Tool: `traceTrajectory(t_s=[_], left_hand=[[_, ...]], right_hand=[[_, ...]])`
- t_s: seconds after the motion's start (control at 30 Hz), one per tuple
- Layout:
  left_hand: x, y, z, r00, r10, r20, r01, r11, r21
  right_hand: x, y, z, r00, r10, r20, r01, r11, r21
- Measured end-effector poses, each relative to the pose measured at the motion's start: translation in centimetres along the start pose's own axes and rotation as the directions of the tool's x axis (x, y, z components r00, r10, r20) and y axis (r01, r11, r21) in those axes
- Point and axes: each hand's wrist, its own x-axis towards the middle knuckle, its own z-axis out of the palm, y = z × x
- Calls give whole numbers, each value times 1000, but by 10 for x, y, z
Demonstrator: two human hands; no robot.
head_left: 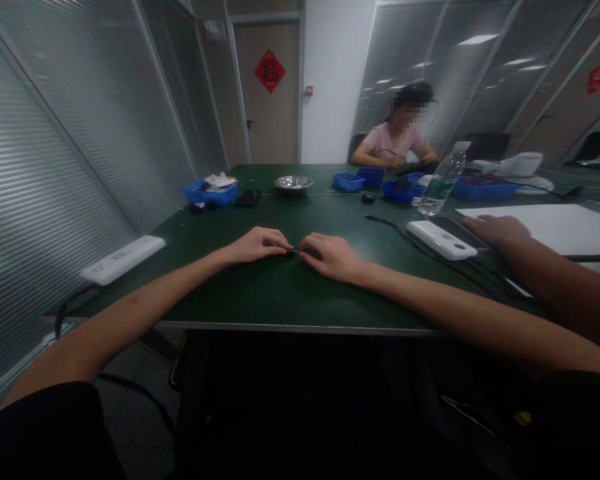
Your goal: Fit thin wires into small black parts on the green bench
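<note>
My left hand [261, 245] rests low over the green table [260, 293], its thumb and fingers pinched on a small black part [290, 254]. Facing it, my right hand [331, 257] is closed round a slim tool with a thin metal shaft [296, 251]. The shaft points left and meets or nearly meets the black part. Most of the tool is hidden in my right fingers, so its exact kind does not show.
White power banks [440, 240] lie right and left with cables. Farther back are a metal bowl [293, 185], a blue basket [210, 193], blue trays [349, 181] and a water bottle [443, 183]. Another person's hand [497, 230] reaches in from the right; someone sits across the table.
</note>
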Motion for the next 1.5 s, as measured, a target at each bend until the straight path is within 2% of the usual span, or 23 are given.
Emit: traceTrajectory(t_s=[0.3,0.5,0.93,1.07,1.23,1.4,1.5], left_hand=[[2,2,8,1000,23,7,-23,999,-32],[3,-2,9,999,-23,32,25,998,-56],[3,2,7,998,-26,58,28,999,-28],[2,1,2,998,-49,35,49,999,5],[-3,-20,-16,985,-153,-86,162,981,112],[-20,-64,-45,939,-230,-256,300,911,283],[-29,-81,-58,910,-246,-334,357,874,329]], right_hand=[[-1,1,3,996,-77,-34,77,997,-2],[0,1,5,996,-52,-77,51,999,-19],[2,2,4,1000,-29,-11,29,999,-35],[2,5,6,1000,5,-7,-5,998,-59],[2,6,7,999,49,-11,-50,997,-52],[1,5,5,999,50,2,-50,997,-57],[0,4,3,999,49,12,-48,998,-47]])
